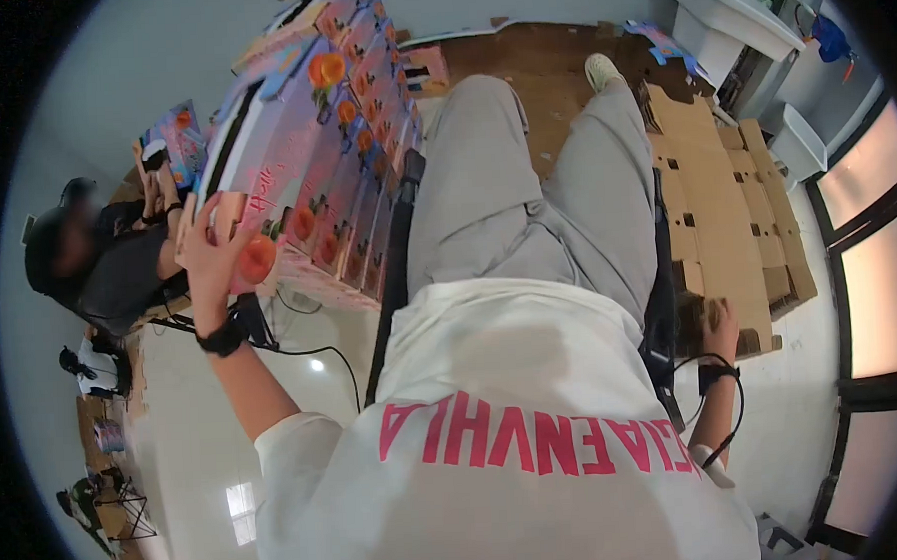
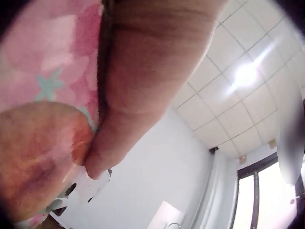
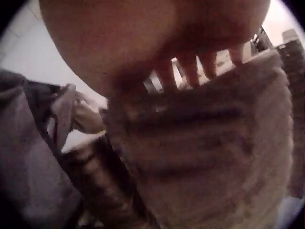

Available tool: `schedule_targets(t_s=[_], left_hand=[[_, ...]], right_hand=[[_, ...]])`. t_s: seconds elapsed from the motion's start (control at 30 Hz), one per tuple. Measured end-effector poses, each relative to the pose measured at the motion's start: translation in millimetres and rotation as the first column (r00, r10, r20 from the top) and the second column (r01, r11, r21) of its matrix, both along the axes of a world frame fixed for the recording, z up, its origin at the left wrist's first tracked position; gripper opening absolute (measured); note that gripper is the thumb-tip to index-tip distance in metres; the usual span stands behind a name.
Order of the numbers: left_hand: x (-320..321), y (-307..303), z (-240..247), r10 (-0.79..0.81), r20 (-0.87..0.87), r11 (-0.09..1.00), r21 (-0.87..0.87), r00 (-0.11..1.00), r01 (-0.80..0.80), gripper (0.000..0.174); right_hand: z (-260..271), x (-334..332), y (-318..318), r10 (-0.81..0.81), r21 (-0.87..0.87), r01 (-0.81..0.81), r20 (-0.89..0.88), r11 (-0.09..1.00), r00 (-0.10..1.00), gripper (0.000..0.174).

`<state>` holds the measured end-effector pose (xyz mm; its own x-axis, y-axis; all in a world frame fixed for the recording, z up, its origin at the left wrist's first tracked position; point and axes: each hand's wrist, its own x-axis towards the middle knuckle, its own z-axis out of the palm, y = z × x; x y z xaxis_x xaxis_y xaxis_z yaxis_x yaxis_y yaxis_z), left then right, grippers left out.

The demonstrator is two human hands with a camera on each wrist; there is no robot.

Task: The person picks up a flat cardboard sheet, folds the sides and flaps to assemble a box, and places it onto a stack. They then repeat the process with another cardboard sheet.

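My left hand (image 1: 212,255) holds the near upper corner of a printed carton (image 1: 303,156) with peaches and pink lettering, which tops a tall stack. In the left wrist view, the thumb (image 2: 131,95) lies against its pink face beside a large peach print (image 2: 43,152). On my other side, my right hand (image 1: 721,328) grips the near end of a long piece of brown cardboard (image 1: 700,199) with slots in it. In the right wrist view, the fingers (image 3: 190,71) bend down over the edge of the ribbed cardboard (image 3: 205,157); the thumb is hidden.
Another person (image 1: 117,254) in dark clothing works beside the stack with a printed piece (image 1: 184,141). A black cable (image 1: 337,360) loops near my left forearm. My legs (image 1: 535,196) lie between the stack and the cardboard. A white sink (image 1: 732,17) stands at the far right.
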<state>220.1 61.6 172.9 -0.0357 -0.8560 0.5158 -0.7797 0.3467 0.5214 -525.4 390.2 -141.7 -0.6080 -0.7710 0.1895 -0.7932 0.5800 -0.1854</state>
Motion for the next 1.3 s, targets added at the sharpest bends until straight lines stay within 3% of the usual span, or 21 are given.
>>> schedule_targets(t_s=[0.07,0.13,0.2,0.27,0.33,0.4,0.5,0.63,0.8,1.0,1.1,1.2,1.3], left_hand=[[-21.0,29.3,7.3,-0.103,-0.118,0.995,-0.007,0.988,0.103,0.073],[-49.9,37.3,13.6,-0.207,0.027,0.974,-0.087,0.978,0.209,0.074],[-79.9,32.3,3.0,-0.289,0.163,0.935,-0.166,0.943,0.315,0.077],[-120.1,26.3,-9.7,-0.442,0.226,0.857,-0.178,0.868,0.483,0.077],[-159.1,20.0,-21.8,-0.549,0.327,0.794,-0.085,0.77,0.602,0.078],[-190.6,9.0,-49.8,-0.558,0.454,0.788,0.028,0.694,0.615,0.08],[-219.5,4.0,-51.5,-0.56,0.486,0.759,-0.023,0.671,0.65,0.078],[-224.0,-1.9,-50.1,-0.535,0.538,0.768,-0.013,0.652,0.64,0.074],[-224.2,-2.0,-46.5,-0.524,0.564,0.768,-0.012,0.638,0.64,0.066],[-223.7,-6.6,-54.1,-0.542,0.512,0.765,-0.027,0.666,0.643,0.065],[-222.9,-7.9,-61.1,-0.603,0.32,0.759,-0.053,0.731,0.649,0.063],[-221.6,-3.0,-53.1,-0.66,0.023,0.75,-0.033,0.751,0.66,0.061],[-221.3,-2.4,-58.9,-0.659,-0.022,0.752,-0.051,0.752,0.657,0.062]], right_hand=[[38.2,-11.8,-13.2,0.01,-0.072,0.005,0.204,0.997,0.979,0.046],[93.7,11.7,-36.2,0.15,-0.264,-0.119,0.099,0.957,0.984,0.04],[169.8,67.6,-59.9,0.199,-0.243,-0.142,0.229,0.959,0.953,0.039],[208.0,102.6,-76.5,0.445,-0.327,-0.374,0.174,0.868,0.879,0.041],[228.5,130.7,-91.3,0.583,-0.497,-0.477,0.074,0.725,0.809,0.046],[242.5,148.5,-103.8,0.631,-0.57,-0.509,0.022,0.646,0.776,0.051],[247.5,149.7,-126.2,0.636,-0.447,-0.62,-0.137,0.645,0.76,0.058],[241.0,148.9,-154.3,0.689,-0.329,-0.69,-0.139,0.645,0.711,0.07],[248.4,143.1,-193.6,0.8,-0.264,-0.811,-0.176,0.522,0.573,0.071],[240.6,144.4,-203.3,0.81,-0.322,-0.805,-0.16,0.498,0.565,0.07],[235.2,143.2,-201.7,0.828,-0.418,-0.78,-0.106,0.466,0.551,0.07],[234.1,146.2,-198.3,0.831,-0.478,-0.745,-0.056,0.465,0.554,0.069],[236.4,147.8,-195.6,0.828,-0.493,-0.742,-0.071,0.455,0.556,0.069]])
